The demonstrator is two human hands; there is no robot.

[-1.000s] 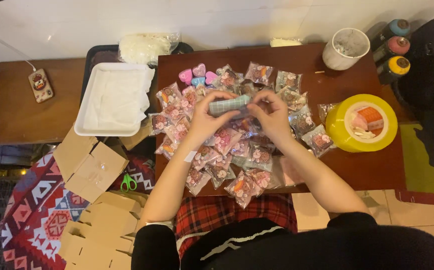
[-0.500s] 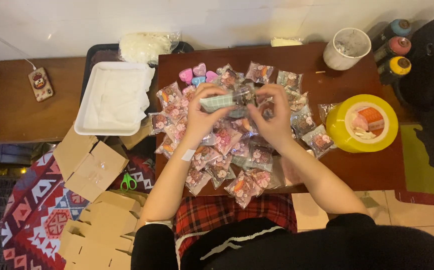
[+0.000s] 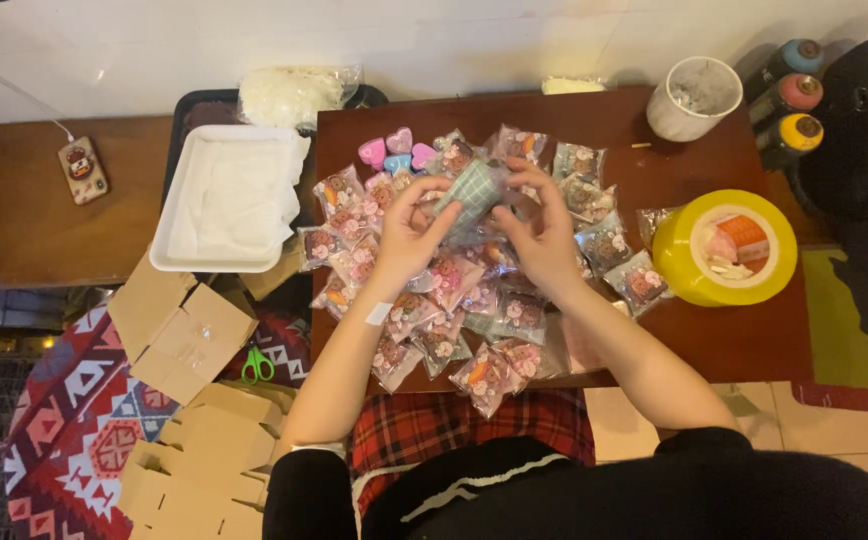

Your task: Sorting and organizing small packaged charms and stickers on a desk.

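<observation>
A: Where is the packet?
B: Upper centre. My left hand [image 3: 409, 230] and right hand [image 3: 544, 235] both grasp the checked packet [image 3: 472, 192] above the pile [image 3: 454, 290].
A: Axis?
B: It tilts lower left to upper right, between both hands.

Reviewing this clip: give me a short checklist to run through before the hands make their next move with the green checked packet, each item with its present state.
1. Both hands on the packet: left hand and right hand grip the green checked packet from either side. Ok.
2. Packet lifted clear of the pile of small wrapped packets: cannot tell.
3. Packet sealed or open: cannot tell, fingers cover its ends.
4. Pile fully on the table: not ok, some packets overhang the near edge.
5. Yellow tape roll apart from the hands: ok.
</observation>
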